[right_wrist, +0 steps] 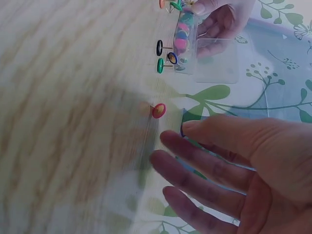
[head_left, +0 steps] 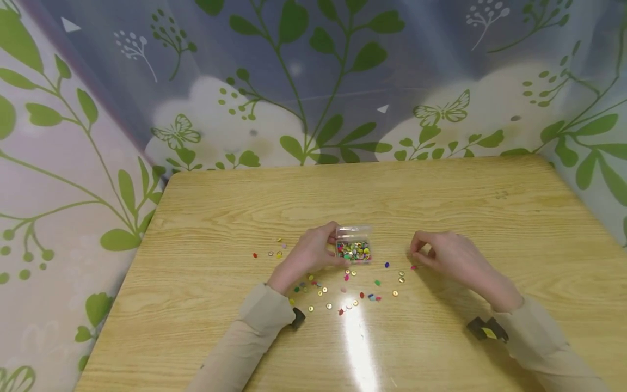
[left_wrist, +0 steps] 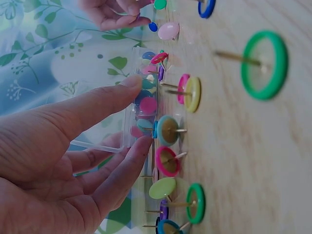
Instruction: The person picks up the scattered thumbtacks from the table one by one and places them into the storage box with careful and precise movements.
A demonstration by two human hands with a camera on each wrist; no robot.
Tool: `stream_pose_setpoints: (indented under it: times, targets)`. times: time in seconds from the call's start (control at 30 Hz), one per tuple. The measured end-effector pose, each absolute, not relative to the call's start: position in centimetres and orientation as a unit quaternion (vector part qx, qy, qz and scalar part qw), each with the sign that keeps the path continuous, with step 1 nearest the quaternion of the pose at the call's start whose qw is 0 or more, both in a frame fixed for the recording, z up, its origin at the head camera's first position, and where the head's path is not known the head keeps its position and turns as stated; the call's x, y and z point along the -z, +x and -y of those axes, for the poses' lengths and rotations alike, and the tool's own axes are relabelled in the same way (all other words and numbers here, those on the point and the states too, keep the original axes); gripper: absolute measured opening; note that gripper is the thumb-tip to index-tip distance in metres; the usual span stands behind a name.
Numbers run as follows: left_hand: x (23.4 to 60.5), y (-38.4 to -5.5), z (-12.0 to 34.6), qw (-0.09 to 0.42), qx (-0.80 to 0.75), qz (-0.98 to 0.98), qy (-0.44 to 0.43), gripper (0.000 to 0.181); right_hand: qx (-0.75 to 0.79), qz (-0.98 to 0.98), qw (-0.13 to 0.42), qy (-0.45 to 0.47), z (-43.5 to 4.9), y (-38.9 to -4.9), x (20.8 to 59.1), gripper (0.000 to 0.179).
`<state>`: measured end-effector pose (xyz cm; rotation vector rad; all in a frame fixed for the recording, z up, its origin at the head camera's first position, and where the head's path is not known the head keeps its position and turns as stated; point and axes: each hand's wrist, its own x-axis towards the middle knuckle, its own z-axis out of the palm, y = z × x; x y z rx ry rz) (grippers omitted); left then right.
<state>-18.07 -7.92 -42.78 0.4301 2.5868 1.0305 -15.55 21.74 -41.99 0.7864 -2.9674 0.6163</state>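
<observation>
My left hand [head_left: 309, 251] holds a small clear plastic box [head_left: 355, 231] on the table, thumb at its near side and fingers behind it. The box's lid stands raised, and many colourful thumbtacks [head_left: 354, 251] fill it. To the right, just above the table, my right hand [head_left: 453, 257] pinches a small dark-blue thumbtack [right_wrist: 183, 130] between thumb and index finger; the fingertips hide most of it. A pink thumbtack [right_wrist: 159, 110] lies on the table just beside those fingertips. The other fingers of the right hand are loosely bent.
Loose thumbtacks lie scattered on the wooden table [head_left: 220, 326], mostly in front of the box, such as a blue one [head_left: 387, 265] and a green one [head_left: 377, 282]. Several more lie left of the left hand. A leaf-patterned curtain [head_left: 313, 81] borders the table's far edge.
</observation>
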Motion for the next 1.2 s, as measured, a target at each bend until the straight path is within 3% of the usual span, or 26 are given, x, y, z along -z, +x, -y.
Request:
stream_pose_setpoints:
  times: [0.53,0.97,1.2]
  targets:
    - [42.7,-18.0,7.9,0.168,-0.372,-0.902,0.140,0.049,-0.180,0.949,0.022,0.257,-18.9,-16.3,41.2,0.009]
    - [43.0,-17.9,7.9,0.171,-0.378,-0.899,0.142,0.050,-0.200,0.922,0.106,0.315,-15.4,-17.2,40.8,0.013]
    - [42.8,-18.2,8.0,0.173,-0.372,-0.900,0.144,0.057,-0.203,0.922,0.114,0.310,-14.7,-17.3,40.6,0.015]
